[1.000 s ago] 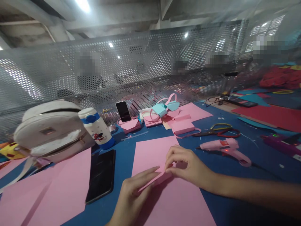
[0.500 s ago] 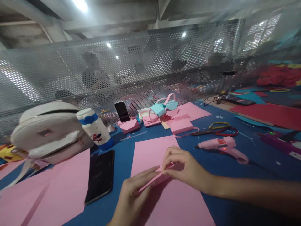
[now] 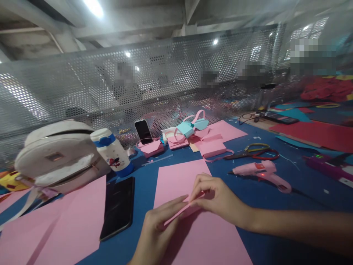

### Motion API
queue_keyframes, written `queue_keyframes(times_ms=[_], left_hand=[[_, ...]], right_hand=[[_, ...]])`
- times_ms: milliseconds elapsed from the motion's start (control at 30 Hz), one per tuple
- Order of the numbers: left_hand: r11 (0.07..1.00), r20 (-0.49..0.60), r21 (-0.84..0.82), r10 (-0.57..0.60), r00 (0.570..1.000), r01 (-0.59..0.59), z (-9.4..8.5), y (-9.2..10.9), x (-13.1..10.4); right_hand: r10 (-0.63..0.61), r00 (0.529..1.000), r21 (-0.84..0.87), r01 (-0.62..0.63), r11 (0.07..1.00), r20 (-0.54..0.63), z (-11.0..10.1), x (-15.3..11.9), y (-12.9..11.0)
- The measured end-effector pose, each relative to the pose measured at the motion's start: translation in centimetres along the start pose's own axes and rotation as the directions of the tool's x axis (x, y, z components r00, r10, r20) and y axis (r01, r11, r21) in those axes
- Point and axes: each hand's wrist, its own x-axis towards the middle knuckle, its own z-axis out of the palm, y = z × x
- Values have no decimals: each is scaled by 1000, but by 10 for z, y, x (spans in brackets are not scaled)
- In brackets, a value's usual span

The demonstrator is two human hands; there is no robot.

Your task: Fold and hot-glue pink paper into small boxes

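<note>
Between my two hands is a small folded piece of pink paper (image 3: 183, 212), tilted above a large pink sheet (image 3: 212, 235) on the blue table. My left hand (image 3: 158, 222) grips its lower left part between thumb and fingers. At its upper right end, my right hand (image 3: 211, 193) pinches the paper with thumb and fingertips. Much of the folded piece is hidden by the fingers. To the right of my right hand lies a pink glue gun (image 3: 255, 168) with a small red light on. Scissors (image 3: 250, 151) with red and yellow handles rest just behind it.
On the left are a black phone (image 3: 118, 208), pink sheets (image 3: 74, 224), a white bottle (image 3: 110, 152) and a white backpack (image 3: 57, 154). Small pink paper bags (image 3: 211, 146) stand behind the sheet. A purple device (image 3: 329, 167) and red sheets (image 3: 314, 129) lie right. A perforated metal screen (image 3: 165, 73) runs behind.
My hands keep almost the same hold on the folded pink paper. The view has shifted very slightly. A blurred figure behind the screen has moved right.
</note>
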Motion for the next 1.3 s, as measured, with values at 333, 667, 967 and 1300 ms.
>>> queue_keyframes(times_ms=[333,667,967,1300], left_hand=[[1000,-42,9,-5,999,5,-4,-2,-1],[997,-153,66,-16,988,27,-2,8,7],[956,-155,288,-7,988,52,-5,22,23],[990,-190,69,-112,975,127,6,22,30]], right_hand=[[1,1000,-16,-1,1000,2,-10,4,8],[42,998,-48,-45,998,-54,-19,8,12],[-56,998,-146,53,988,-18,-18,3,9],[-98,995,-144,91,985,-36,-18,3,8]])
